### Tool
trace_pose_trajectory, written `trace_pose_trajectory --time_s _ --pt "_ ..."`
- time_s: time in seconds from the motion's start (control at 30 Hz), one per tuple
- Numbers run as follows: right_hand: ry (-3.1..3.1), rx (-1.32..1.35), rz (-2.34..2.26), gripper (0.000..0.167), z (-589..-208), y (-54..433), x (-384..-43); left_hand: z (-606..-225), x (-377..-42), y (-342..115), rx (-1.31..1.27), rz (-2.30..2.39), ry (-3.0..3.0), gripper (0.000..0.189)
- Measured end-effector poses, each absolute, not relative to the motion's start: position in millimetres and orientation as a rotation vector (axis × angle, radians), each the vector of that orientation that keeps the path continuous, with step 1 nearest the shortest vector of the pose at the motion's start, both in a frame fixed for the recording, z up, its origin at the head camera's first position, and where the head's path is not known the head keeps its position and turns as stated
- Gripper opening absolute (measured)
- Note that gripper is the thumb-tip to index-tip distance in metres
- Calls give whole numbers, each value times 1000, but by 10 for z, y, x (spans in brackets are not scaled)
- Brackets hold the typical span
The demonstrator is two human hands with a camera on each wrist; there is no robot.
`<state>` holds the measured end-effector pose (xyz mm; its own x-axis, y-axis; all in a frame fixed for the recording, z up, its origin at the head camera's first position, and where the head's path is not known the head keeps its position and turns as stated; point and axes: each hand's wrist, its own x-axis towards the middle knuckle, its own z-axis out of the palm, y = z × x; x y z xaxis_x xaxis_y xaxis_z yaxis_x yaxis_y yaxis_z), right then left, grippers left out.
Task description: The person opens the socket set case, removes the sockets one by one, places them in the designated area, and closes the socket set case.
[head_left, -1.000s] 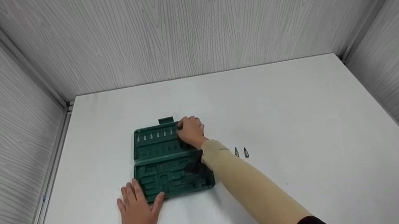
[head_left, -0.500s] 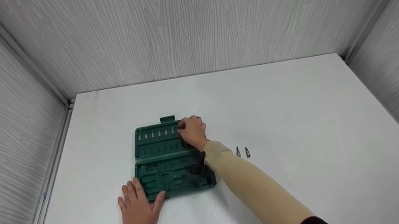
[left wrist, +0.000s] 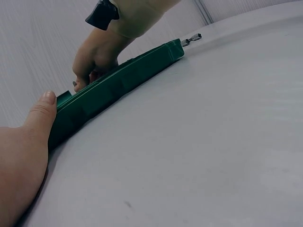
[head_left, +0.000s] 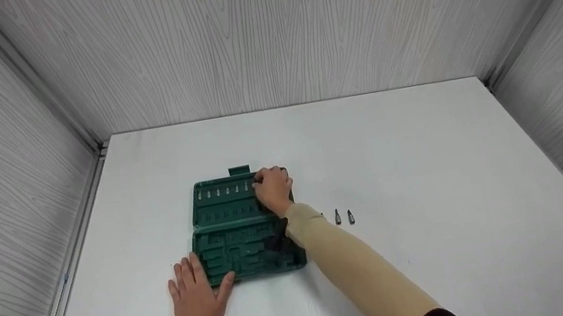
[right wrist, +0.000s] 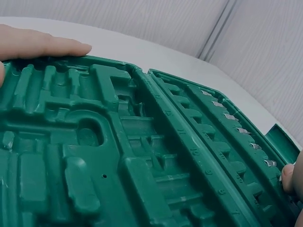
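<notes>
A green plastic bit case lies unfolded on the white table. Several silver screwdriver bits sit in a row along its far half; the near half shows bare moulded recesses. My left hand rests at the near left corner, fingers straight along the side and thumb against the front edge. At the right end of the bit row, my right hand has its fingers curled down, pinching a small dark screwdriver bit, mostly hidden by the fingers. In the right wrist view, the right thumb presses beside the last visible bit.
Two loose bits lie on the table right of the case, and a third shows only its tip beside the right sleeve. The case's latch sticks out at the far edge. Grey wood-grain panels enclose the table.
Both hands keep their places on the case. The right forearm has shifted slightly, so the tip of a third loose bit shows beside the sleeve.
</notes>
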<state>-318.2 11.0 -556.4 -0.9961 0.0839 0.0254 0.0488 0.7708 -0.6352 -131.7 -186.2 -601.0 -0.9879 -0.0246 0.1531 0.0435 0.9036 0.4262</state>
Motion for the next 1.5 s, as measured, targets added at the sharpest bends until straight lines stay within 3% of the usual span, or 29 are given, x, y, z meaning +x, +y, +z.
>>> trace_pose_trajectory --time_s 0.5,1.03,1.5 --pt "-2830 -164 1203 20 -5470 146 -3201 -6038 -1317 -1872 -29 -637 -2906 98" --pt "-2654 157 1658 14 -5402 398 -3107 -6031 -1317 -1880 -32 -639 -2889 98" --pt "-2716 234 1614 13 -5381 814 -2929 -6048 -1313 -1875 -49 -629 -2872 99"
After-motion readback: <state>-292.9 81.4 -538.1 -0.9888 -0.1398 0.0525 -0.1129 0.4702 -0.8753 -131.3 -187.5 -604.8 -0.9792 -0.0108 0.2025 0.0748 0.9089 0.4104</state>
